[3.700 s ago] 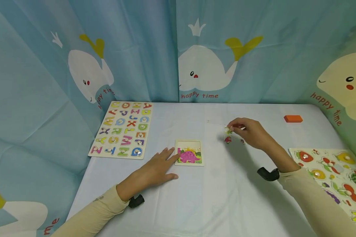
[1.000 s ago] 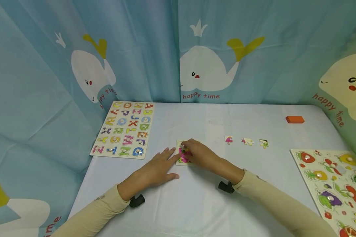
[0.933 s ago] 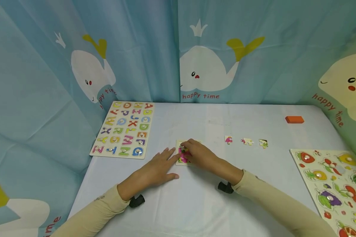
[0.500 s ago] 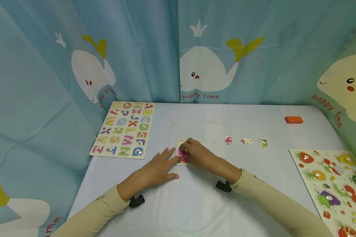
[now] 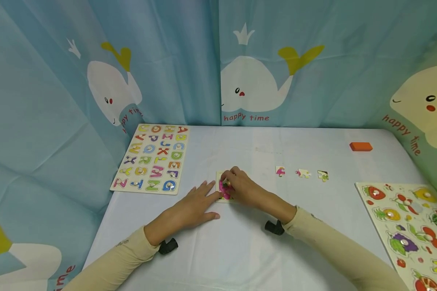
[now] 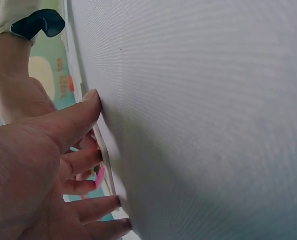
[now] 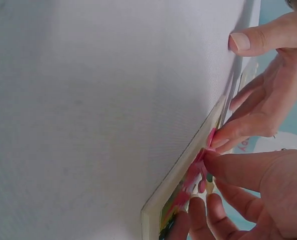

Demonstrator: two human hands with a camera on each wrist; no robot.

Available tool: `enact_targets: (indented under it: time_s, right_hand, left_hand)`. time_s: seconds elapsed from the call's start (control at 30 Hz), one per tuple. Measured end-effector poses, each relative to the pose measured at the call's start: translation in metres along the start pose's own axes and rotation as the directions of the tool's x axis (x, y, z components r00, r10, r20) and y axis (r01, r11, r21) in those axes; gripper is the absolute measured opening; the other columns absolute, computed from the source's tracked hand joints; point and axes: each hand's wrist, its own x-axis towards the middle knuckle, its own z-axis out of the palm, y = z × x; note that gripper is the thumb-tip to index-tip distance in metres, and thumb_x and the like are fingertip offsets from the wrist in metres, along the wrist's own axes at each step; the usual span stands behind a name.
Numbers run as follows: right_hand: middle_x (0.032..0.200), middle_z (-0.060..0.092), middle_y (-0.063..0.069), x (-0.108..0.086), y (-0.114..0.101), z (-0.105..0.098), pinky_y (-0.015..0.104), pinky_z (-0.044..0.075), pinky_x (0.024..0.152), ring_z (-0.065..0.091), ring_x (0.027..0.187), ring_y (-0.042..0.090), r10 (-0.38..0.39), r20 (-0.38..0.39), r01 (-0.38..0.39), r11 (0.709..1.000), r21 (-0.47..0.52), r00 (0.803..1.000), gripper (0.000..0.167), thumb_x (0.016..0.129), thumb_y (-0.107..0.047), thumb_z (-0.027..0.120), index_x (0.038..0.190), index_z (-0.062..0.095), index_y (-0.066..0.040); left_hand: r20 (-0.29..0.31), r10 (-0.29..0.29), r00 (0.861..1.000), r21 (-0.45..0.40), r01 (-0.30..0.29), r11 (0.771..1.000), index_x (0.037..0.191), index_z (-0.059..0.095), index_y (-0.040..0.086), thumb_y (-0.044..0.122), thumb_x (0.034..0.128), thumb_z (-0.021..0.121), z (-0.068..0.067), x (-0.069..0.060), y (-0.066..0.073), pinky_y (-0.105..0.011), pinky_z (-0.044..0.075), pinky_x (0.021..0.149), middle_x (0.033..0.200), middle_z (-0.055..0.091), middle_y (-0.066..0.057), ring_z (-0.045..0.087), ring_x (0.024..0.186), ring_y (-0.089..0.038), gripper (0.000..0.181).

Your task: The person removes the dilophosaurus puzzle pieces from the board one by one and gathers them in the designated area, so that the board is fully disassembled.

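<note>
1. Fingers of the left hand are spread and nearly straight; the index fingertip touches the left edge of the puzzle tray.
2. Right hand: thumb and fingers pinch a puzzle piece over the tray's interior. Whether the piece is seated cannot be told.
3. Tray position: flat on the table, left of centre, well apart from the side edges. Pink printed pieces show inside; the right hand covers part.
4. Loose pieces, in a row right of the tray: pink piece, pale piece, green piece.
5. Letter board, far left corner: knobbed capitals; far row reads U, O, H, A.
6. Fruit board, right edge: knobbed fruit pieces. Orange block: near the far right corner.
7. Curtain, beyond the far edge: red lettering "happy time". Left sleeve: mark too small to read.
</note>
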Motion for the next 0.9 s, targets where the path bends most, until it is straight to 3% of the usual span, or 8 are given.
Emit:
enact_targets:
  time_s: [0.27, 0.47, 0.9]
  right_hand:
    - [0.109, 0.061, 0.016, -0.0008, 0.0041, 0.0018, 0.038, 0.058, 0.084, 0.061, 0.094, 0.026, -0.009, -0.021, 0.009, 1.0, 0.011, 1.0, 0.034, 0.093, 0.005, 0.075, 0.123, 0.061, -0.004]
    - [0.101, 0.063, 0.01, -0.0012, 0.0052, 0.0018, 0.036, 0.061, 0.083, 0.065, 0.09, 0.022, -0.023, -0.069, 0.024, 1.0, 0.003, 0.997, 0.023, 0.097, 0.003, 0.072, 0.116, 0.064, -0.006]
    - [0.102, 0.069, 0.01, -0.0025, 0.0025, -0.0036, 0.043, 0.06, 0.094, 0.065, 0.095, 0.023, 0.097, -0.027, -0.094, 0.991, 0.092, 0.995, 0.008, 0.098, 0.003, 0.068, 0.104, 0.068, -0.003]
  left_hand:
    - [0.002, -0.006, 1.0, -0.002, 0.006, 1.0, 0.16, 0.045, 0.021, 0.048, 0.101, 0.069, -0.0005, 0.0002, 0.0004, -0.062, 0.026, 0.126, 0.174, 0.025, -0.016, 0.021, 0.161, -0.041, 0.069]
    - [0.002, -0.008, 1.0, 0.013, 0.008, 1.0, 0.16, 0.046, 0.021, 0.048, 0.1019, 0.068, -0.0006, 0.0007, 0.0001, -0.061, 0.027, 0.126, 0.174, 0.024, -0.015, 0.021, 0.161, -0.04, 0.068]
    - [-0.012, 0.004, 1.0, 0.006, -0.004, 1.0, 0.158, 0.047, 0.019, 0.048, 0.101, 0.069, 0.0001, 0.0003, -0.0006, -0.062, 0.028, 0.126, 0.173, 0.026, -0.017, 0.023, 0.16, -0.042, 0.068]
